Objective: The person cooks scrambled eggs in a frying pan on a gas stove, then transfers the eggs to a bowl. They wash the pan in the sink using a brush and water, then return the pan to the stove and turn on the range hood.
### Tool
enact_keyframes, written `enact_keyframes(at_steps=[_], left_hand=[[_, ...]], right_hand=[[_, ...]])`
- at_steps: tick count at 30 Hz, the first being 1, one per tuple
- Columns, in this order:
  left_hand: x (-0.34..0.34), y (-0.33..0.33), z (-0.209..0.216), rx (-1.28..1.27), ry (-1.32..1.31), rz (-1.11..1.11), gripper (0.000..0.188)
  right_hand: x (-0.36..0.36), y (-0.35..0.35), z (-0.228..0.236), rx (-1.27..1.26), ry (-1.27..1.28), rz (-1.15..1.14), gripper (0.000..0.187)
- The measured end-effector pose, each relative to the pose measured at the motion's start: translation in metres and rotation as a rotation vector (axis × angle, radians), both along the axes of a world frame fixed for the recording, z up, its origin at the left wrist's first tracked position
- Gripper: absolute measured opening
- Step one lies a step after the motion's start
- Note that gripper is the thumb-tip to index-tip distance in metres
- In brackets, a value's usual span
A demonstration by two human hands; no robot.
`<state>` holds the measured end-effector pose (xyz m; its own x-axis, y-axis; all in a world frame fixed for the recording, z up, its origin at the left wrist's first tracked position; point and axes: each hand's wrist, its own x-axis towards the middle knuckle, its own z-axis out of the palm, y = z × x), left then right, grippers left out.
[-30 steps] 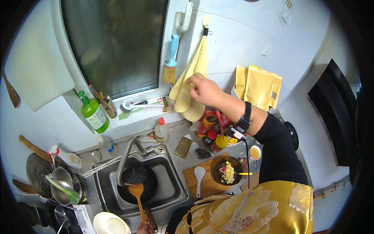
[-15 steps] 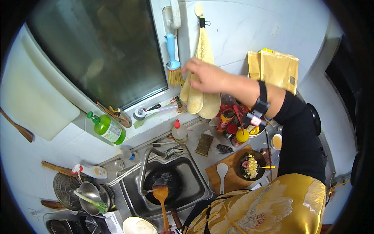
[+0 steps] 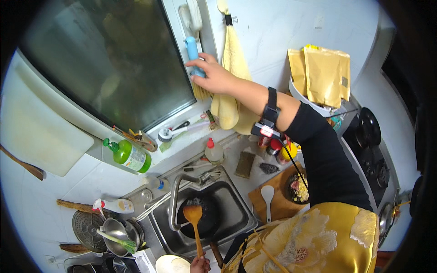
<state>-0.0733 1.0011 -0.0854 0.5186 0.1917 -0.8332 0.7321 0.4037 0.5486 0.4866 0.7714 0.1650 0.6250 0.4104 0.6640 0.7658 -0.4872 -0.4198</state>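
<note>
My right hand (image 3: 210, 76) reaches up beside the window. Its fingers are spread across the blue handle of a scrubbing brush (image 3: 191, 45), which hangs upright with its bristles below. Whether the fingers touch the handle I cannot tell. At the lower edge, my left hand (image 3: 199, 264) is closed round the handle of a wooden spatula (image 3: 193, 213). The spatula's head is over a dark wok (image 3: 210, 223) in the steel sink (image 3: 243, 220), near the curved faucet (image 3: 175, 200). Some water shows in the wok.
Yellow towels (image 3: 236, 54) hang right of the brush, behind my forearm. A green pump bottle (image 3: 132, 155) stands on the sill. On the right, a cutting board (image 3: 257, 195) bears a white rice paddle (image 3: 268, 195) and a bowl of chopped food (image 3: 298, 189). Metal bowls (image 3: 119, 234) sit at left.
My right hand has moved left from in front of the towels to the brush handle. The left hand still holds the spatula over the wok. The view has shifted slightly.
</note>
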Motion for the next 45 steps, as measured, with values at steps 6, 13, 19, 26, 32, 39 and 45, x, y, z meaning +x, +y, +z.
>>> enact_keyframes(at_steps=[6, 13, 19, 26, 32, 39, 45], left_hand=[[-0.002, -0.007, -0.006, -0.039, 0.017, 0.098, 0.014], [-0.003, -0.006, -0.029, -0.037, -0.001, 0.097, 0.021], [-0.002, -0.009, -0.031, -0.041, -0.023, 0.123, 0.02], [-0.004, -0.014, -0.026, -0.121, -0.115, 0.179, 0.028], [-0.004, -0.017, -0.035, -0.085, -0.081, 0.104, 0.029], [0.006, -0.028, -0.042, -0.128, -0.067, 0.04, 0.026], [0.006, -0.036, -0.042, -0.105, -0.047, 0.105, 0.032]], right_hand=[[0.016, 0.013, -0.016, 0.1, 0.16, 0.043, 0.045], [0.008, 0.028, -0.015, 0.156, 0.003, -0.039, 0.028], [-0.009, 0.028, 0.01, 0.073, -0.245, -0.014, 0.03], [-0.076, 0.026, -0.018, 0.291, 0.382, 0.444, 0.034], [-0.169, 0.015, -0.114, 0.341, 0.835, 0.528, 0.08], [-0.223, -0.014, -0.241, 0.138, 1.323, 0.461, 0.038], [-0.25, 0.024, -0.321, 0.118, 0.938, 0.193, 0.034]])
